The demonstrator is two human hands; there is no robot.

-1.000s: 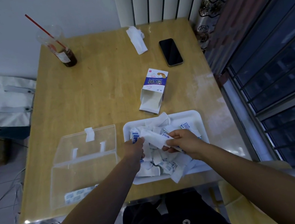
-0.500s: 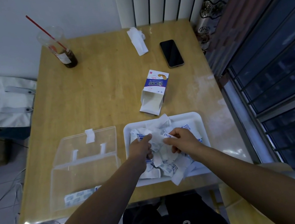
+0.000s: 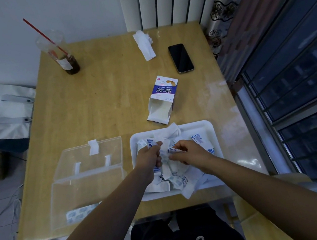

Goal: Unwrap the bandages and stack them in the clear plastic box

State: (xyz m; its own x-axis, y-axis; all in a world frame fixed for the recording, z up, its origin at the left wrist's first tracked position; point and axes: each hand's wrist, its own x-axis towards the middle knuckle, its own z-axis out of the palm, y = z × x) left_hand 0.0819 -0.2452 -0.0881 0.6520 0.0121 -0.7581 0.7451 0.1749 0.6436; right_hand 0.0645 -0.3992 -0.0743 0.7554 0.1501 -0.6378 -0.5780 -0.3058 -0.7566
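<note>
Your wooden table (image 3: pixel 101 107) carries a white tray (image 3: pixel 205 126) heaped with crumpled white, blue-printed wrappers. Over it your left hand (image 3: pixel 148 157) and right hand (image 3: pixel 190 153) pinch one wrapped bandage (image 3: pixel 166 153) between them, fingers curled. Just left, the clear plastic box (image 3: pixel 86 191) lies open, with pale unwrapped bandages (image 3: pixel 81 212) at its near end.

2 hands (image 3: pixel 149 158) (image 3: pixel 191 154), 1 clear box (image 3: pixel 72 195), 1 tray (image 3: pixel 205 126), uncountable bandages (image 3: pixel 174 178), 1 carton (image 3: pixel 162 99), 1 phone (image 3: pixel 181 58), 1 cup (image 3: pixel 63 56)
</note>
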